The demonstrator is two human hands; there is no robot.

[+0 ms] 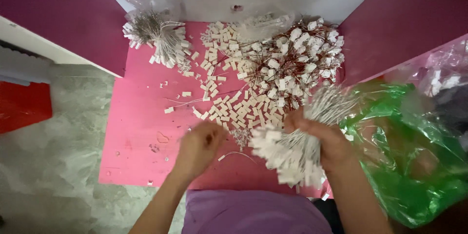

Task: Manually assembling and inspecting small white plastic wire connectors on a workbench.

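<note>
Fingers of the right hand point(325, 139) wrap tight round a bundle of white-tagged wires point(292, 153) at the near edge of the pink table point(136, 117) — tags hang toward the person, wire ends fan toward the green plastic bag point(414, 165) beside the table. The left hand point(200, 146) hovers blurred over the table's near part, fingers curled; whether it pinches anything I cannot tell. Loose white tags point(234, 107) litter the table's middle — a tangle of reddish wires point(297, 58) lies at its far side, a second tied bundle point(158, 36) at its far left corner.
</note>
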